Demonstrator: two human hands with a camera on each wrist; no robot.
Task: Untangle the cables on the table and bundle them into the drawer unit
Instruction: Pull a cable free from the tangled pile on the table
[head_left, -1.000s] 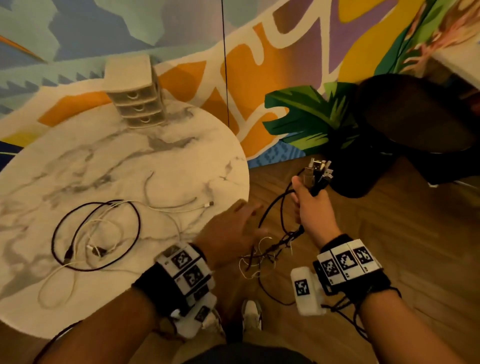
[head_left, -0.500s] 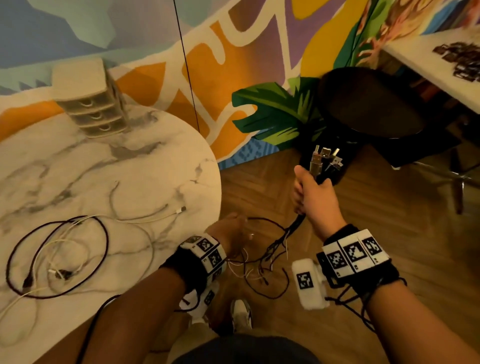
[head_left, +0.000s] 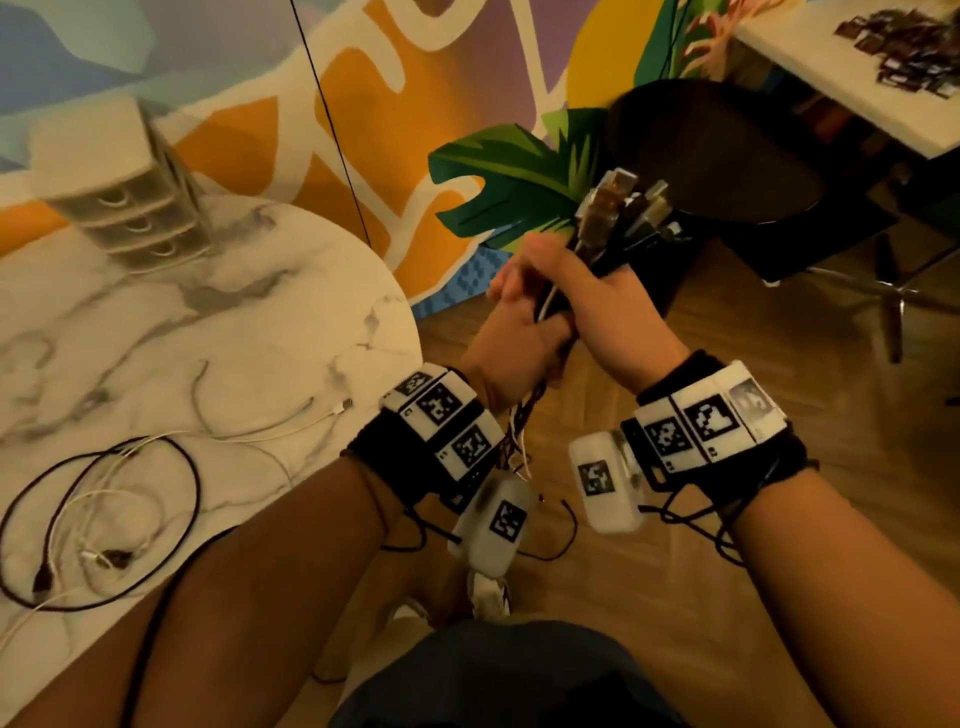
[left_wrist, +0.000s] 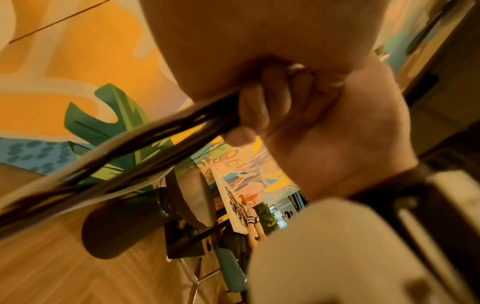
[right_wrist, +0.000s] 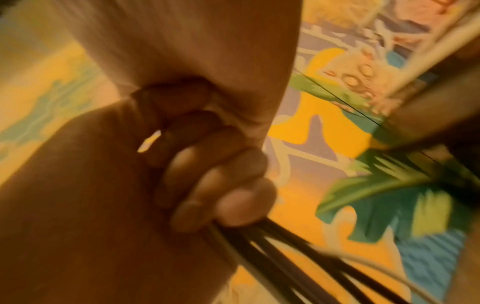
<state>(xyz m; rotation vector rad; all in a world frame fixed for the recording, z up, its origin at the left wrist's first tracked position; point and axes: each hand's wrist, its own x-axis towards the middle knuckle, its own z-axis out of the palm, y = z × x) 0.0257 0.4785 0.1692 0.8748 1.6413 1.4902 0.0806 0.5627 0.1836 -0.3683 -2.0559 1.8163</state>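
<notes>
My right hand (head_left: 602, 312) grips a cable bundle off the round marble table's (head_left: 260, 322) right edge; its connector ends (head_left: 618, 208) stick up above the fist. Just below, my left hand (head_left: 511, 325) curls round the same bundle, touching the right hand. The black and white strands (head_left: 524, 426) hang down between my wrists. Both wrist views show curled fingers (right_wrist: 221, 174) on dark cables (left_wrist: 130, 152). A black cable loop with white cables (head_left: 98, 519) lies on the table's near left, and one white cable (head_left: 291, 426) lies nearer the edge. The beige drawer unit (head_left: 119, 208) stands at the table's back, drawers closed.
A black round stool (head_left: 717, 156) stands right behind my hands on the wooden floor. At the top right is a white table (head_left: 841, 88) with small dark items. A thin black wire (head_left: 332, 130) hangs before the mural. My shoe (head_left: 488, 592) is below.
My left hand rose from the dangling tangle and closed on the bundle just under the right hand. The right hand kept its grip and lifted slightly.
</notes>
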